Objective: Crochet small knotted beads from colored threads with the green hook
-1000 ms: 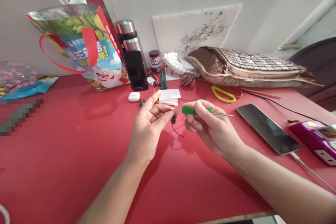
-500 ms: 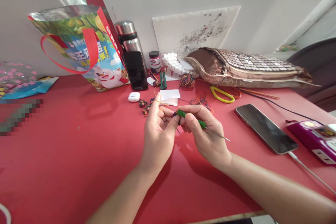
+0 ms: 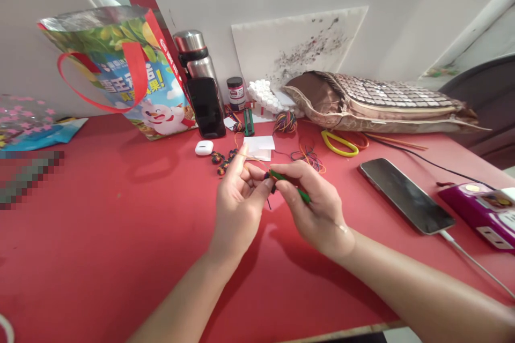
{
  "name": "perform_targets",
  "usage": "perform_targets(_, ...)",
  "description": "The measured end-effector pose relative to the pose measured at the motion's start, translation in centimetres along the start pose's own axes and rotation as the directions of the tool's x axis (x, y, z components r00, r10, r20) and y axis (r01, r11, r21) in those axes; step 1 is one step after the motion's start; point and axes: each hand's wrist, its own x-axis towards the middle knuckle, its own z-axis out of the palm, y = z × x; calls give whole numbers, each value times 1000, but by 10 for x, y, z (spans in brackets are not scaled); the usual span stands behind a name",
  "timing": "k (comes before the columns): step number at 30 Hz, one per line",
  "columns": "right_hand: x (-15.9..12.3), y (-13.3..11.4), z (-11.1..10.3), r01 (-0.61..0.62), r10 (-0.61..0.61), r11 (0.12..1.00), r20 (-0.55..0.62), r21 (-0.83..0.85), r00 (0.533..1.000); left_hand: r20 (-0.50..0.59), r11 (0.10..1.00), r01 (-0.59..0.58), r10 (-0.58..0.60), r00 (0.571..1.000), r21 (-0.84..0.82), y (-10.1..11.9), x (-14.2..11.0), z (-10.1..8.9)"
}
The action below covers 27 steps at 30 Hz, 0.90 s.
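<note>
My left hand (image 3: 237, 206) pinches a small dark crocheted piece (image 3: 267, 176) between thumb and fingers, its index finger raised with an orange yarn strand (image 3: 257, 158) by it. A short dark yarn end hangs below the piece. In my right hand (image 3: 322, 206) is a green-handled crochet hook (image 3: 304, 196), closed between thumb and fingers. One end of its green handle meets the crocheted piece; the metal shaft lies mostly hidden by the hand. Just beyond my left hand lie several multicoloured crocheted bits (image 3: 219, 159). Loose yarn (image 3: 309, 158) is spread beyond my right hand.
Behind the hands are white paper (image 3: 259, 143), a yarn ball (image 3: 285, 122), an earbud case (image 3: 204, 147), an upright phone (image 3: 207, 107) and a steel flask (image 3: 191, 42). Yellow-handled scissors (image 3: 340, 144), a charging phone (image 3: 406, 194) and a purple power strip (image 3: 477, 214) sit right.
My right hand has turned the crochet hook, so its metal end now points down toward my wrist instead of out to the right. Its green handle has tipped against the piece.
</note>
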Motion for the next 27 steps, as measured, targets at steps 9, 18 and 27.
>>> perform_targets(9,0,3,-6,152,-161,978,58,146,985,209,969,178,-140,968,-173,10,13,-18)
perform_targets(18,11,-2,-19,-401,377,834,138,379,916,246,967,220,-183,952,-129,16,17,-29)
perform_targets(27,22,0,-34,-500,497,733,139,461,856,286,978,197,-169,943,-69,24,19,-33)
